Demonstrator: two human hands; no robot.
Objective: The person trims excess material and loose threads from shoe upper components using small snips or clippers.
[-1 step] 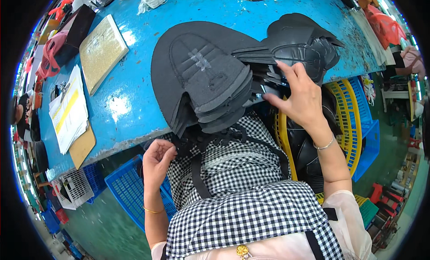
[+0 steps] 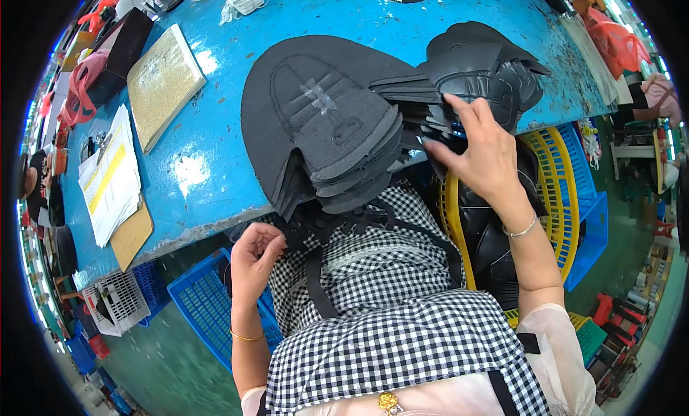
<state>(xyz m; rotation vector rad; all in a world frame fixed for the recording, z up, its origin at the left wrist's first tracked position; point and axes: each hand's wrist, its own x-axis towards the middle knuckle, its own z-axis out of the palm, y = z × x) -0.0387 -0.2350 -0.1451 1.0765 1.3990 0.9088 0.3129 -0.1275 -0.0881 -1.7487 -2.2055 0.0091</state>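
Note:
A stack of black shoe-upper pieces (image 2: 323, 122) lies on the blue table, its layered front edges sticking out over the table's edge. My right hand (image 2: 484, 154) is beside the stack's right side, thumb and fingers apart. Its fingertips are close to the fanned edges of the pieces; whether they touch is hard to tell. My left hand (image 2: 255, 262) is below the stack's left end, near the table edge, with fingers curled and thumb against them. What it may hold is hidden. Behind my right hand lies a second pile of shiny black uppers (image 2: 477, 75).
On the table's left are a gold notebook (image 2: 163, 86), clipped papers (image 2: 111, 179) and a dark box (image 2: 129, 54). A yellow basket (image 2: 560, 194) with black pieces stands under the table on my right. A blue crate (image 2: 208, 294) is at my left, beside a white basket (image 2: 118, 305).

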